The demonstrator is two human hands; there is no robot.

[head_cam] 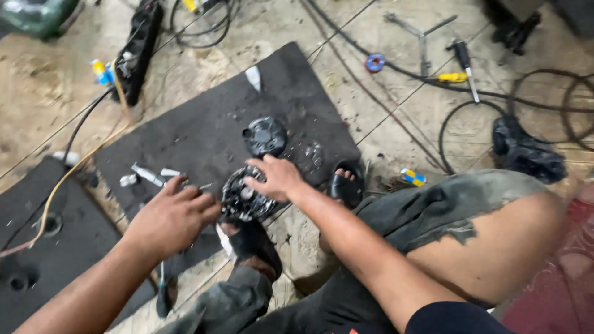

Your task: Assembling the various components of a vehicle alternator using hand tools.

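A round dark metal motor part [246, 199] with pale windings lies on a black rubber mat [204, 124] on the floor. My right hand [276, 175] rests on top of it, fingers spread over its upper rim. My left hand [173, 218] is at its left edge, fingers curled against it; whether a tool is in that hand is hidden. A round black cover [265, 135] lies just beyond, on the same mat. Small silver pieces [148, 175] lie to the left of the part.
My sandalled feet [345, 185] and knees crowd the near side. A second black mat [37, 247] lies at left. Cables [458, 111], a screwdriver [465, 67], a blue tape roll [375, 62], a power strip [139, 49] and a black rag [526, 151] litter the tiled floor.
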